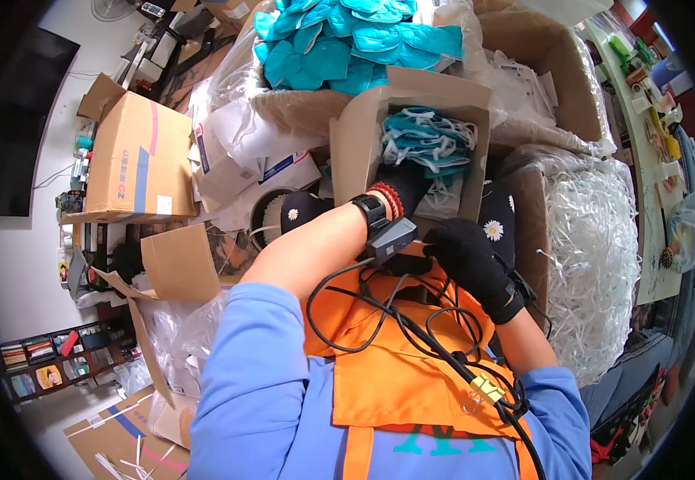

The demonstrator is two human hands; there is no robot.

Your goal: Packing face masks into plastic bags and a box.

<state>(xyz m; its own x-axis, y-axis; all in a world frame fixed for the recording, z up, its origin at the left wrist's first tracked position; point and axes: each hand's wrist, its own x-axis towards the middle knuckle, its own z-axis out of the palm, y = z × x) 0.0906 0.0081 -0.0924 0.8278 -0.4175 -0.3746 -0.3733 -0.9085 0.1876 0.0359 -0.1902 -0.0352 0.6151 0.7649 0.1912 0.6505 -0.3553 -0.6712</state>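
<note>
An upright open carton [355,148] stands between my knees, with teal face masks [427,140] with white straps heaped inside. My left hand [405,186], in a black glove, reaches into its near left part beside the masks. The fingers of that hand are lost against the dark, so what they touch cannot be made out. Just outside the carton's near right edge is my right hand [461,254], also black-gloved, its fingers curled in. Whatever it may hold is hidden. A small grey device [392,240] with a black cable sits at my left wrist.
Beyond the carton, a plastic-lined box overflows with teal mask pieces [315,60]. A large box of tangled white straps [591,264] stands to the right. Black cables [411,320] loop over my orange apron [387,392]. Another cardboard box [135,160] is at the left.
</note>
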